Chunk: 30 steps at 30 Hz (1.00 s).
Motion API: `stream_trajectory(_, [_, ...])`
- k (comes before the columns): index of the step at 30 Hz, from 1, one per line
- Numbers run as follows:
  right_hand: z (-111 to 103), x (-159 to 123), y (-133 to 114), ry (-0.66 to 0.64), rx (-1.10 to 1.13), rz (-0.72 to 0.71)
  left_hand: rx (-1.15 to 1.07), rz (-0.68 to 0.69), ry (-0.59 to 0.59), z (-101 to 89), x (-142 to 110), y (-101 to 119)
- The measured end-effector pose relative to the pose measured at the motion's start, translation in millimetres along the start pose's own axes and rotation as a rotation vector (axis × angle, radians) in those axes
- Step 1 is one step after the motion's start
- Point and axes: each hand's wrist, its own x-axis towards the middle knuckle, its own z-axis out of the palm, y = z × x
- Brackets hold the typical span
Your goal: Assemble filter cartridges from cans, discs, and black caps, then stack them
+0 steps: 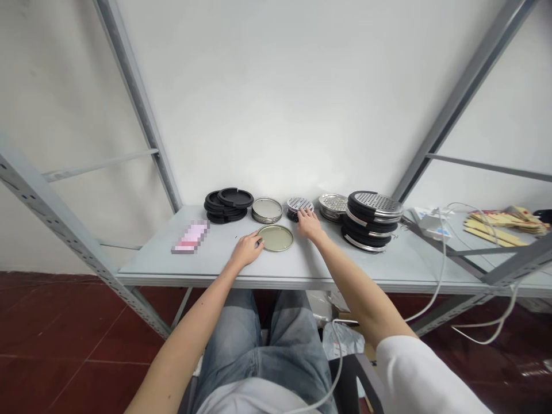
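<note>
A round gold metal lid (276, 238) lies flat on the grey shelf (302, 267) in front of me. My left hand (246, 248) rests at its left edge, fingers curled and touching the rim. My right hand (309, 223) reaches further back, fingers spread over a small perforated metal disc (299, 206) that sits on a black ring. Behind the lid stands a low stack of metal lids (267, 210). I cannot tell whether the right hand grips the disc or only touches it.
Black rubber rings (227, 204) are stacked at the back left. A pile of perforated discs (333, 206) and a taller stack of assembled black-and-metal pieces (371, 220) stand to the right. A blurred pink object (190, 237) lies left. White cables (442, 253) and yellow strips (502, 224) lie far right.
</note>
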Motion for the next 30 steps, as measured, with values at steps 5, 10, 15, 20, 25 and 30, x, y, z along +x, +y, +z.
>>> stream_trajectory(5, [-1.6,-3.5,-2.4,0.039,-0.006,0.005,0.001,0.005,0.005,2.0,0.3,-2.0])
stream_trajectory(10, [-6.2,-4.5,2.6,0.084,-0.012,0.003,-0.010,0.005,0.006,1.1,0.1,-1.9])
stream_trajectory(15, [-12.8,-3.9,9.9,0.143,-0.042,-0.003,-0.016,0.001,-0.004,-1.9,-0.2,1.3])
stream_trajectory(20, [-18.1,-5.0,17.1,0.212,-0.106,-0.061,-0.016,0.002,-0.009,-2.0,-0.8,0.7])
stream_trajectory(25, [-29.2,-4.8,25.3,0.269,-0.151,-0.100,-0.028,-0.006,-0.001,0.0,-0.7,-1.4])
stream_trajectory(30, [-50.3,-21.7,17.4,0.339,-0.134,-0.271,-0.032,0.008,0.001,0.1,-0.2,-1.2])
